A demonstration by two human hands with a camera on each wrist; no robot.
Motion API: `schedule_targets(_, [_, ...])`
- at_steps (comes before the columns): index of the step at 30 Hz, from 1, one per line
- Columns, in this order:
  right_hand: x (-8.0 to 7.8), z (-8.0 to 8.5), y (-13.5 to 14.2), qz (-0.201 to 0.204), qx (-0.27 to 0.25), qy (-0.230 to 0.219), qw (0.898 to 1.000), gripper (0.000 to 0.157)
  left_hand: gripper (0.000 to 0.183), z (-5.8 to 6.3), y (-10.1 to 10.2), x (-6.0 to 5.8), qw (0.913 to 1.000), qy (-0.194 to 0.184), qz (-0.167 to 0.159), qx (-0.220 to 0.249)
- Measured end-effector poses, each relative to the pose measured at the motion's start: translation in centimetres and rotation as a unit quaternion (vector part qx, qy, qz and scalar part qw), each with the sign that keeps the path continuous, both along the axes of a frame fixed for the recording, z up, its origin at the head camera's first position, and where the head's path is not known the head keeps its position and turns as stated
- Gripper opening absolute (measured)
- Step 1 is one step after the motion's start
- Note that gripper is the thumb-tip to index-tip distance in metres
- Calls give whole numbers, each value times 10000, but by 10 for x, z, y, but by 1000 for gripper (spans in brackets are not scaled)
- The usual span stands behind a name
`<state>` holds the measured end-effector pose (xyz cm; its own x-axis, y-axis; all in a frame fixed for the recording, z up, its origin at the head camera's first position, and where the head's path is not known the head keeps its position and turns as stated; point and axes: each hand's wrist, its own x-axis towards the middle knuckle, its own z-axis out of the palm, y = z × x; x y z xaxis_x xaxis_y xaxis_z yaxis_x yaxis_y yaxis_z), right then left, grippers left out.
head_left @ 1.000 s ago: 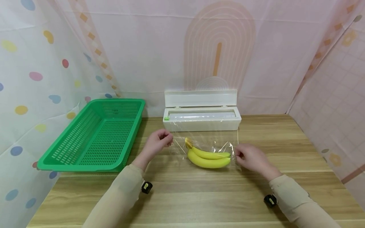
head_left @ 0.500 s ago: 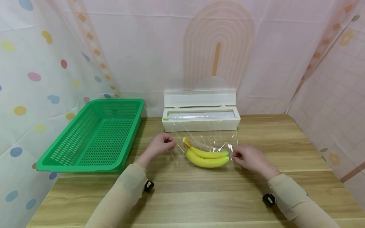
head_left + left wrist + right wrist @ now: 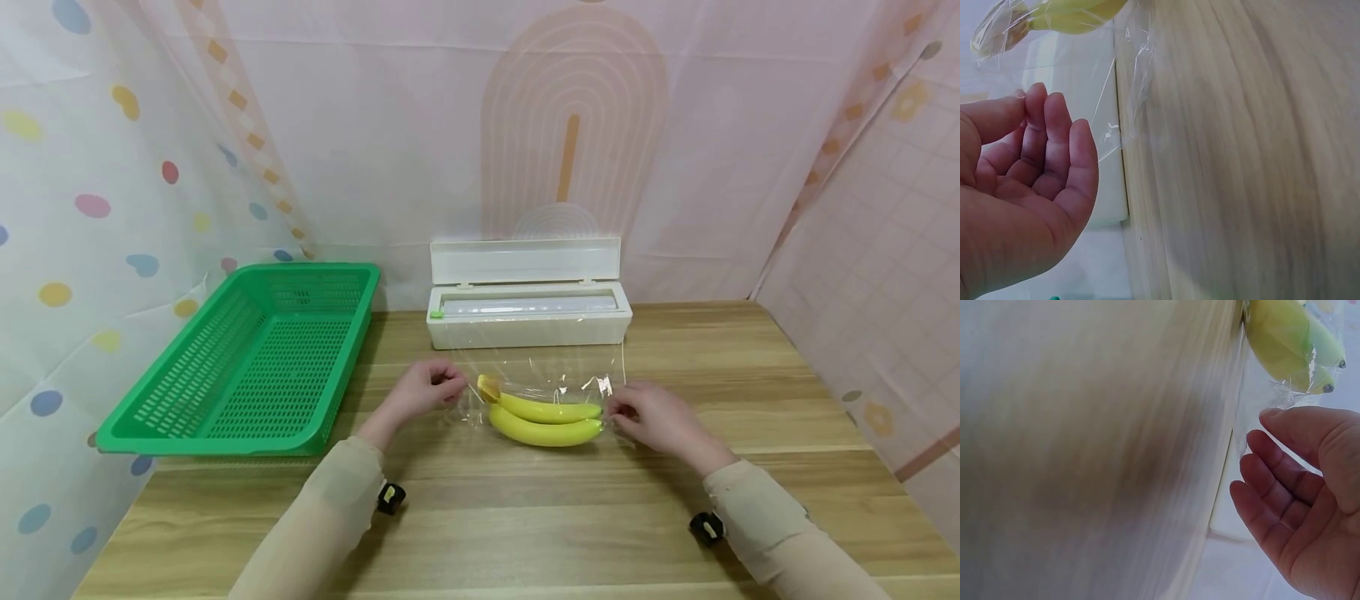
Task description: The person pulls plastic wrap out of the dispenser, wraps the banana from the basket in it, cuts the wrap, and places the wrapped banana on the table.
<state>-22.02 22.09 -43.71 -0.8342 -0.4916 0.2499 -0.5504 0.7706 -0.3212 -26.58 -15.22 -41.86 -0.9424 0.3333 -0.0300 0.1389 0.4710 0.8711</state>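
Note:
A bunch of two bananas (image 3: 543,431) lies in clear plastic wrap (image 3: 525,367) in the middle of the table. The film runs from the white wrap dispenser (image 3: 528,333) behind, whose lid stands up. Just left of the stem end, my left hand (image 3: 420,392) pinches the film's edge between thumb and fingertips. My right hand (image 3: 656,412) pinches the film beside the banana tips. In the left wrist view, the left hand (image 3: 1035,169) has its other fingers loosely bent, and crinkled film covers the stem. In the right wrist view, film wraps both banana tips (image 3: 1310,362) above the thumb.
To the left stands a green plastic basket (image 3: 330,392) with perforated sides and floor. A small green slider (image 3: 437,314) sits at the left end of the dispenser's front edge. Patterned cloth (image 3: 375,125) hangs behind the wooden table (image 3: 495,533) and at both sides.
My left hand has moved slightly right, closer to the banana stem, and my right hand slightly left. The bananas have shifted a little left with the film.

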Motion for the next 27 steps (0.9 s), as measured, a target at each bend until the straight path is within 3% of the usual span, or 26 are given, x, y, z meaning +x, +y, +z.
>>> schedule_targets(7, [3,2,3,126,-278,-15,9995,11,14,-2,-8,1,9998,41,-194,43])
schedule_targets(12, [8,8,9,94,-452,-50,9989,8,19,2,-16,5,9998,64,139,95])
schedule_targets(14, [11,11,12,6,-458,-27,9989,10,19,4,-19,9,9989,258,393,-11])
schedule_targets(17, [17,17,16,-174,-438,63,9989,12,18,10,-22,16,9918,958,709,-460])
schedule_targets(20, [23,23,18,-290,-434,229,9984,17,16,17,-23,24,9730,1897,949,-909])
schedule_targets(22, [27,26,17,-308,-438,429,9976,21,16,20,-22,30,9538,2597,1020,-1113])
schedule_targets(24, [31,29,15,-212,-451,751,9959,27,18,23,-20,36,9290,3331,1003,-1263])
schedule_targets(27, [35,32,10,145,-428,1434,9886,33,23,27,-14,44,8818,4472,725,-1309])
